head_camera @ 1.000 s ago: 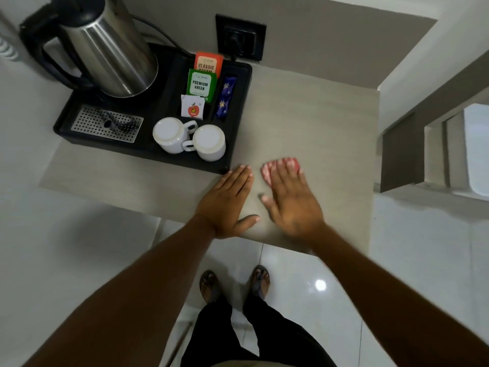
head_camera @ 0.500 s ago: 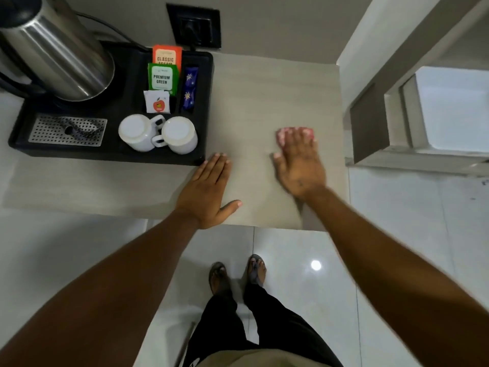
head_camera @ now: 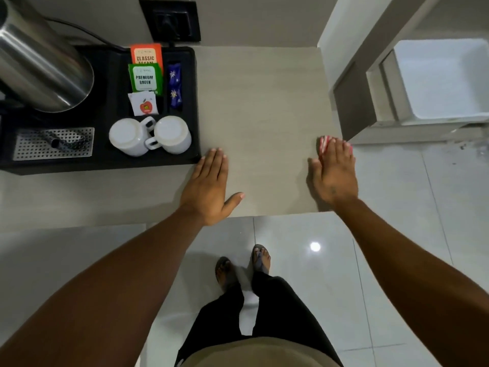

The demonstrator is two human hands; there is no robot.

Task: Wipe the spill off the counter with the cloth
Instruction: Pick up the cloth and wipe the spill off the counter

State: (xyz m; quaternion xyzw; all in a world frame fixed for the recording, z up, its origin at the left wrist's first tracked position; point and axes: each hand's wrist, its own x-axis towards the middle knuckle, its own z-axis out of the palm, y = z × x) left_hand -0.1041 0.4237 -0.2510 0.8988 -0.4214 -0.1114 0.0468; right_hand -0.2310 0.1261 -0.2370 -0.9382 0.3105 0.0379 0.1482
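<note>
Right hand [head_camera: 334,174] is laid flat, palm down, at the right edge of the counter [head_camera: 260,107], fingers [head_camera: 341,151] extended and held close together, not curled. The cloth [head_camera: 323,143], red-and-white striped, is pinned under those fingers: a strip is seen past the index-finger side at the upper left of the fingertips, and a small pink sliver shows at the far right by the little finger. The rest of the cloth is hidden beneath the hand. The cloth sits at the counter's right edge, near the corner of the wall return, partly over the edge as far as can be judged. No grasp around it is seen; it is pressed from above.

Left hand [head_camera: 209,185] is placed flat on the counter, fingers straight and together, thumb spread out to the side, nothing held. Its fingertips are just beside the front right corner of the black tray [head_camera: 194,102]. The two hands are well apart.

On the tray: steel kettle [head_camera: 45,72], two white cups [head_camera: 149,136] turned upside down, tea sachets [head_camera: 145,72]. No spill can be made out on the counter surface.
</note>
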